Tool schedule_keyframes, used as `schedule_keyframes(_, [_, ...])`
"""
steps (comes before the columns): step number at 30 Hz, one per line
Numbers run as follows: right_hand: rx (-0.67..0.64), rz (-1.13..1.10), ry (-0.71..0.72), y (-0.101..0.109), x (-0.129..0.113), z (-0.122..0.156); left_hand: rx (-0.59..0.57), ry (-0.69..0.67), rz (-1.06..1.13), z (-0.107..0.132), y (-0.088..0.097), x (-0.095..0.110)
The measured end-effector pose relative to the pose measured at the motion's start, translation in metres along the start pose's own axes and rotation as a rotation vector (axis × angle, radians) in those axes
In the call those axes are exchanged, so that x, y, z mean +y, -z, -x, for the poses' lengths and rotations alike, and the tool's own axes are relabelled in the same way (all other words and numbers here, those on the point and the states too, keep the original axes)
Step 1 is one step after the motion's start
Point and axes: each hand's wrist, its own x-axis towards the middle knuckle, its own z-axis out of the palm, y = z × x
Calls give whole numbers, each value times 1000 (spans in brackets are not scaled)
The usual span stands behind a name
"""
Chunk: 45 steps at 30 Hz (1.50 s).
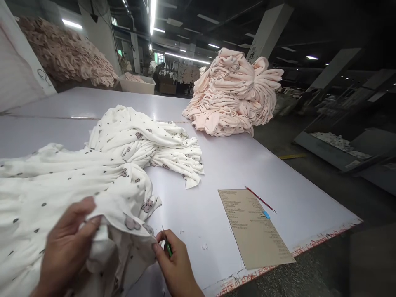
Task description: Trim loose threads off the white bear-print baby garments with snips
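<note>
Pinching white cloth (117,208): left grip (69,237), right grip (173,258), closed; right-held green snips (168,248) point away, slightly left.

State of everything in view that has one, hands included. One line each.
Left hand: closed on cloth
Right hand: closed on tool, fingertips at cloth edge
Green-handled tool: gripped; blades open or shut, can't tell
White spotted cloth: bunched, creased, edge lifted
Pink cloth pile: folded, heaped
Brown sheet: flat, writing up
Red pencil: lying down
White bin: holding pink cloth
Ceiling light: lit
</note>
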Motion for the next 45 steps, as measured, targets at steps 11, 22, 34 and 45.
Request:
schedule_keyframes(11, [110,-54,90,-7,-2,-5,15,47,-39,-1,6,13])
schedule_keyframes(22, [7,-216,70,6,-12,0,-772,-70,-19,6,-8,7])
schedule_keyframes(34, [156,154,211,16,-13,14,-946,315,362,31,-41,17])
schedule_keyframes(45, [76,11,6,17,-25,16,-900,273,260,47,-47,19])
